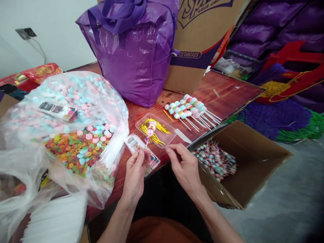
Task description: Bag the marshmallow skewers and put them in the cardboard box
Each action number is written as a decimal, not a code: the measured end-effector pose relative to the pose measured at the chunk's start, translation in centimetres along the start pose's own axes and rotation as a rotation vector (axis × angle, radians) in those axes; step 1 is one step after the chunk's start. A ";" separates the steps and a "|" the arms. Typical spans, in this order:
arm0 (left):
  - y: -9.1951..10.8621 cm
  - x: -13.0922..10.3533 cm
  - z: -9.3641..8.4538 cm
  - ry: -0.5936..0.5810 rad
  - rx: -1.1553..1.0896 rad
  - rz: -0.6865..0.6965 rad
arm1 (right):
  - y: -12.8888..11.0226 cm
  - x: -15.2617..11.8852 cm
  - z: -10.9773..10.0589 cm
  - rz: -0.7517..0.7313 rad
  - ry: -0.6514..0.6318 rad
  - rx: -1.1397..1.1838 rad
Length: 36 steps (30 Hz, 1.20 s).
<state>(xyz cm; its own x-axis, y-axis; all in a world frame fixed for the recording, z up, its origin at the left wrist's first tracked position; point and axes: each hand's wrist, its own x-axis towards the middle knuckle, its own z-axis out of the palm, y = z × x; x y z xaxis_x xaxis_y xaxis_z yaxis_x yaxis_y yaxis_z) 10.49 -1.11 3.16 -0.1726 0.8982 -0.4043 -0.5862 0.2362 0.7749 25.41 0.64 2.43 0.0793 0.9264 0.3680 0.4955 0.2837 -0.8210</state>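
My left hand [136, 167] is closed in a pinch on the white stick of a candy skewer [151, 129]. Pink and white candies on the skewer's top end point up, in front of the plastic tray. My right hand [184, 165] is closed, thumb and forefinger together near the tray's right corner; whatever is between them is too small to make out. The clear plastic tray [172, 137] holds gold twist ties [162, 125]. Beneath the left hand lies a stack of printed cards [135, 143]. Several finished-looking candy skewers [186, 106] lie side by side beyond the right hand.
At left, a large clear bag [101, 87] holds pastel and ring-shaped candies [68, 152], with white sticks [113, 150] at its edge. A purple bag [134, 64] and a printed carton [187, 74] stand behind. An open cardboard box [253, 168] below right contains many wrapped skewers [215, 160].
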 end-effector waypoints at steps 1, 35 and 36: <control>0.1 0.0 -0.1 -0.001 -0.005 0.007 | 0.1 0.4 0.2 -0.005 -0.013 -0.019; 0.7 2.5 1.2 -0.132 -0.265 -0.344 | 1.6 -1.5 2.5 -0.658 0.112 -0.177; 0.7 2.3 1.3 -0.130 -0.268 -0.348 | 1.6 -1.4 2.5 -0.638 0.140 -0.168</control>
<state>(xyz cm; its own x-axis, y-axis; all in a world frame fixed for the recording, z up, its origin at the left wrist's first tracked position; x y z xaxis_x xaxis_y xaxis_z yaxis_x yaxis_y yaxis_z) 10.69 1.66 3.43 0.1618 0.8256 -0.5406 -0.7788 0.4433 0.4439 23.94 0.37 -0.48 -0.1673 0.5458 0.8210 0.6091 0.7120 -0.3493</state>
